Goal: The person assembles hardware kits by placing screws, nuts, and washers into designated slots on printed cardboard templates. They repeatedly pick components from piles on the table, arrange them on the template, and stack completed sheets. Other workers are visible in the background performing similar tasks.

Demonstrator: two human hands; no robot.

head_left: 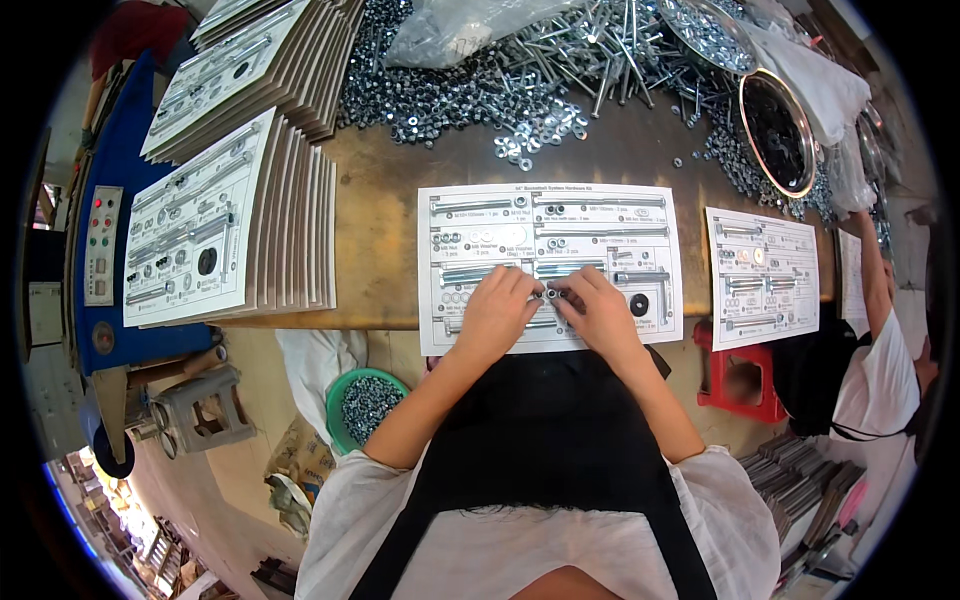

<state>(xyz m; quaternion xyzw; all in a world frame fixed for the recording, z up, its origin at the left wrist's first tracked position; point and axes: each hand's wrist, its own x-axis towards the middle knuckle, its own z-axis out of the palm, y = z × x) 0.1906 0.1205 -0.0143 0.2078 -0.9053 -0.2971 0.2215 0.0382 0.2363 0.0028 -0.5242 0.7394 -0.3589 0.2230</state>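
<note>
A white printed card (605, 215) with bolts, nuts and washers set on its pictures lies at the table's front edge before me. My left hand (505, 312) rests on its lower middle, fingers curled and close together; what they hold, if anything, is hidden. Beside it, my right hand (598, 315) has its fingertips pinched at a small metal nut (552, 294) between the two hands. Long bolts (478, 273) lie on the card near my left fingers. A round black piece (639, 304) sits at its lower right.
Stacks of similar cards (200, 215) stand at the left. Heaps of nuts (440, 105) and long bolts (625, 50) cover the far table. A metal-rimmed bowl (775, 135) of black pieces is far right, above another card (765, 275). Someone's arm (872, 260) reaches in at the right.
</note>
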